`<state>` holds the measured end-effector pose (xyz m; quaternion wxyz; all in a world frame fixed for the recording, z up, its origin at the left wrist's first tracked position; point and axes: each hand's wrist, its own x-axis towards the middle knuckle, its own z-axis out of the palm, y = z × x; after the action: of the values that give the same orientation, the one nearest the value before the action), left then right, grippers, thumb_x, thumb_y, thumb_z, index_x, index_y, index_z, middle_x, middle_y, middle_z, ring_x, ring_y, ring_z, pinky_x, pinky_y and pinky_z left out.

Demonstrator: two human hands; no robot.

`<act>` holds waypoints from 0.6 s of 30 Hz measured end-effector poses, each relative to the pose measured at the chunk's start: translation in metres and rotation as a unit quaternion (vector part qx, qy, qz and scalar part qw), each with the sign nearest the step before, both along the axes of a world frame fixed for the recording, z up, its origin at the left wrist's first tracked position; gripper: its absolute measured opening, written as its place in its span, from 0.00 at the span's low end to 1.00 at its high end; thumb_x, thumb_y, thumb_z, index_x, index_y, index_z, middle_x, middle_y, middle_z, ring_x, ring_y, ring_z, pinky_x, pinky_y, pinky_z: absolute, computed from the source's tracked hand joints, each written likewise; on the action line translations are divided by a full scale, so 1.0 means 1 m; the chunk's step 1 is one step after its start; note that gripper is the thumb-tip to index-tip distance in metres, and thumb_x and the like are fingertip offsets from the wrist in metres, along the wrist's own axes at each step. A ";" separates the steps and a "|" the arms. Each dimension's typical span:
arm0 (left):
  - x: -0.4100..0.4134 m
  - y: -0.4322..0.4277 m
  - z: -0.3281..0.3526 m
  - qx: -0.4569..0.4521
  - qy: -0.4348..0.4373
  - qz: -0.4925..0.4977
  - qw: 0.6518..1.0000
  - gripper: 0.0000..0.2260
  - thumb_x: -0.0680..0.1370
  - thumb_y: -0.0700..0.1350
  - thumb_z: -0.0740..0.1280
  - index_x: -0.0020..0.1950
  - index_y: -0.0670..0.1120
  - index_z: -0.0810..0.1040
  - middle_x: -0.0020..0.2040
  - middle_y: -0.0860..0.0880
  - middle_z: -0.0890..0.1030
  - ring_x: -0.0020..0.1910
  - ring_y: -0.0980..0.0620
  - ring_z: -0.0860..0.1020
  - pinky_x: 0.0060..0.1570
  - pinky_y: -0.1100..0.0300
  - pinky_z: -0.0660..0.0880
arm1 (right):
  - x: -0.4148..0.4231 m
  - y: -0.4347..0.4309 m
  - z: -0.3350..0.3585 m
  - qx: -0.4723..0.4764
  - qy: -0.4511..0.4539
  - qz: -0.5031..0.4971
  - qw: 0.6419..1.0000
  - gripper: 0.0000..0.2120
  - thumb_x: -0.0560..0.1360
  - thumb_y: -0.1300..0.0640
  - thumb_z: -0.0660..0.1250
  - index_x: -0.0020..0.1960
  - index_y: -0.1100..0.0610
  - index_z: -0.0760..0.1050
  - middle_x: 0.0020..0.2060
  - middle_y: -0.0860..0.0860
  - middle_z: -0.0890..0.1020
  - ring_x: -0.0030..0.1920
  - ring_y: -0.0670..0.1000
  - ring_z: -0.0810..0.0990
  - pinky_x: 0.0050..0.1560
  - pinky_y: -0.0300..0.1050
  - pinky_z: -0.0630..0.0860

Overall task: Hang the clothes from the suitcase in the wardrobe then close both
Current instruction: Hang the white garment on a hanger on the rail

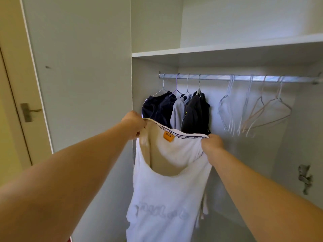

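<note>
I hold a white T-shirt (167, 193) up in front of the open wardrobe, its neck opening stretched wide and an orange label showing inside the collar. My left hand (134, 124) grips the collar's left side, my right hand (212, 143) grips its right side. Behind the shirt, several dark and grey garments (185, 110) hang on hangers from the metal rail (244, 78). Several empty wire hangers (253, 112) hang further right on the rail. The suitcase is out of view.
A white shelf (227, 49) runs above the rail. The wardrobe's left door (78, 75) stands open beside me. A metal hinge (305, 178) sits on the right inner wall. A room door with a handle (28, 111) is at far left.
</note>
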<state>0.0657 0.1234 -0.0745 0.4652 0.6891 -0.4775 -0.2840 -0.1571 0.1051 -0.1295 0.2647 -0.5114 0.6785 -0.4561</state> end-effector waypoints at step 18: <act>-0.098 -0.089 0.015 -0.012 0.203 -0.116 0.972 0.12 0.80 0.35 0.56 0.37 0.45 0.67 0.36 0.45 0.73 0.32 0.49 0.74 0.32 0.56 0.77 | -0.032 -0.067 0.023 0.007 0.106 0.008 0.994 0.12 0.74 0.68 0.58 0.33 0.59 0.64 0.29 0.54 0.65 0.31 0.53 0.65 0.28 0.41 0.59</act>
<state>-0.0318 0.0348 -0.0600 0.5250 0.5512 -0.4532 -0.4640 -0.1895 0.0384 -0.1063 0.1987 -0.5602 0.7017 -0.3927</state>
